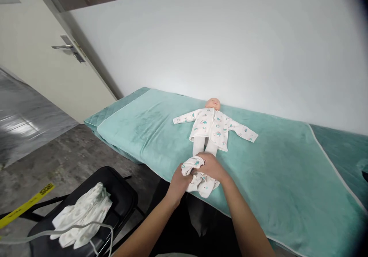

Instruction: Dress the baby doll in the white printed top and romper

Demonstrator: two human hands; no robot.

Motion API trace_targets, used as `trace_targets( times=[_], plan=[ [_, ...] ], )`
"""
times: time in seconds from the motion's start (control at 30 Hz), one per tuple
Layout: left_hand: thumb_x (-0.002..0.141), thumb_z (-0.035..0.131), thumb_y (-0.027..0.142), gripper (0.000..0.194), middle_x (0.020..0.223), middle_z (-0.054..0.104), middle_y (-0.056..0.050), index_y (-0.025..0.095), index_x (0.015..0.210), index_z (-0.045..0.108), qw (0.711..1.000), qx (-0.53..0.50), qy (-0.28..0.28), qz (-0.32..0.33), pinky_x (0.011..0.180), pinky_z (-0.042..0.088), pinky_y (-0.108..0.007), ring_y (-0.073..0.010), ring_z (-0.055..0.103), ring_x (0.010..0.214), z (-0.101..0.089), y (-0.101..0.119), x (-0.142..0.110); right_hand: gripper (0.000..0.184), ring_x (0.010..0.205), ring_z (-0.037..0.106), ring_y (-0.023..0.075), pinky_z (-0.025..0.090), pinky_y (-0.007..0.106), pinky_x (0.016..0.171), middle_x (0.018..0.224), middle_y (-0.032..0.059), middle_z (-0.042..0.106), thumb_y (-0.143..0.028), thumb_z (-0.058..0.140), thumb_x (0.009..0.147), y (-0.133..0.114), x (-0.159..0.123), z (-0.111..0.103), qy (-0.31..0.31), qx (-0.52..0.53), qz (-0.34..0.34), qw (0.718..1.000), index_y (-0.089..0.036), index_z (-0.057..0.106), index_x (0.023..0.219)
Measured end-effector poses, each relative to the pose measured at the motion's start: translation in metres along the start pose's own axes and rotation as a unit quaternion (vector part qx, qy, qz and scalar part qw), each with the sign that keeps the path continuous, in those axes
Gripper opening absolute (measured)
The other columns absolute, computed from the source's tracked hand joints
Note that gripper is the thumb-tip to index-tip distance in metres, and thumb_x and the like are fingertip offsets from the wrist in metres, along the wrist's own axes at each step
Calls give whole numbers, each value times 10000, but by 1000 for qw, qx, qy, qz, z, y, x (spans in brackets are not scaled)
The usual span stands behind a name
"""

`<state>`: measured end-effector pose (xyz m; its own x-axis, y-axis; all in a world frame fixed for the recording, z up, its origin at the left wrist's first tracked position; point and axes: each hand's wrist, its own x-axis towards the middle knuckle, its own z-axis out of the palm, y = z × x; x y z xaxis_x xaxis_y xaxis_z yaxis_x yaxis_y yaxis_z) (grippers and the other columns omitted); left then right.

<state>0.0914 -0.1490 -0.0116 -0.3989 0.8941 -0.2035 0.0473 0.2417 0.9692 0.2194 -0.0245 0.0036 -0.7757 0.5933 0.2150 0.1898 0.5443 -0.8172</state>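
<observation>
A baby doll (213, 103) lies on its back on a green bed (161, 125), its head toward the wall. It wears a white patterned jacket (204, 123) with both sleeves spread out, and its white legs (198, 145) point at me. Bunched around the lower end of the legs is a pair of white patterned baby pants (205, 184). My left hand (180, 181) grips the bunched cloth from the left. From the right, my right hand (211, 166) closes on the same cloth by the doll's legs. The doll's feet are hidden.
A black folding chair (122, 184) at the lower left carries a pile of white patterned clothes (86, 213). A white cable (71, 227) crosses in front of it, near a yellow strip (25, 206). A pale wall (218, 46) backs the bed; a door (37, 46) stands at the left.
</observation>
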Motion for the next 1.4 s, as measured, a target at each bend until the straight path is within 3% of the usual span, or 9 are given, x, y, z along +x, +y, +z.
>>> trace_targets(
  times=[0.13, 0.33, 0.5, 0.6, 0.73, 0.9, 1.03, 1.17, 1.4],
  plan=[
    [716, 641, 228, 426, 1095, 728, -74, 195, 1140, 630, 997, 14, 15, -74, 847, 538, -382, -271, 672, 1016, 5, -15, -16, 196, 824, 593, 188, 411, 294, 738, 852, -9, 666, -184, 791, 680, -2, -8, 0, -11, -61, -34, 997, -213, 673, 834],
    [776, 559, 273, 293, 1072, 733, -50, 214, 1027, 698, 996, 87, -10, -25, 905, 493, -375, -271, 648, 1038, 1, -6, -10, 202, 942, 572, 203, 437, 315, 821, 961, 22, 639, -137, 729, 749, 2, -21, 4, 52, -66, -18, 996, -210, 651, 920],
    [777, 579, 285, 380, 1095, 723, -65, 192, 1139, 649, 996, -24, -2, -81, 843, 508, -362, -268, 654, 1022, 0, 4, -11, 195, 964, 562, 249, 441, 367, 871, 934, 48, 661, -183, 714, 779, 1, -30, 13, 115, -128, 16, 985, -212, 646, 960],
    [769, 593, 267, 433, 1091, 717, -80, 172, 1191, 615, 985, -139, -43, -92, 828, 517, -351, -259, 664, 1008, 3, 8, -13, 177, 972, 569, 274, 430, 407, 937, 898, 55, 673, -223, 719, 782, 0, -34, 20, 144, -158, 34, 976, -229, 646, 943],
    [723, 631, 221, 384, 966, 712, -46, 173, 1104, 619, 978, -188, -31, -82, 739, 511, -303, -218, 667, 889, 4, 12, -14, 101, 939, 586, 267, 429, 418, 974, 855, 51, 659, -261, 700, 802, 1, -35, 24, 168, -140, 41, 975, -244, 618, 859],
    [686, 618, 178, 261, 808, 645, 20, 185, 943, 573, 994, -102, 8, -26, 652, 443, -244, -155, 600, 755, -6, 12, -4, 82, 1005, 599, 259, 397, 451, 1056, 943, 54, 681, -300, 654, 847, 7, -39, 25, 163, -72, 41, 983, -242, 628, 898],
    [727, 671, 270, 254, 876, 661, -1, 185, 955, 599, 995, -42, -70, 47, 731, 461, -266, -174, 599, 825, -17, 16, 14, 231, 1173, 563, 273, 403, 450, 1068, 1142, 65, 680, -266, 641, 830, 18, -45, 25, 177, 10, 90, 980, -231, 648, 1059],
    [750, 675, 316, 264, 892, 662, -10, 185, 973, 617, 987, 2, -134, 89, 744, 470, -278, -187, 598, 836, -24, 19, 35, 332, 1069, 619, 257, 482, 419, 969, 1176, 83, 669, -279, 635, 824, 22, -47, 24, 162, 96, 136, 973, -195, 628, 1145],
    [736, 666, 307, 300, 924, 650, 0, 207, 1000, 565, 986, 86, -83, 119, 744, 478, -288, -188, 596, 848, -20, 13, 51, 401, 1067, 623, 242, 496, 404, 957, 1171, 69, 666, -282, 644, 823, 14, -46, 18, 134, 161, 125, 970, -219, 599, 1217]
  ],
)
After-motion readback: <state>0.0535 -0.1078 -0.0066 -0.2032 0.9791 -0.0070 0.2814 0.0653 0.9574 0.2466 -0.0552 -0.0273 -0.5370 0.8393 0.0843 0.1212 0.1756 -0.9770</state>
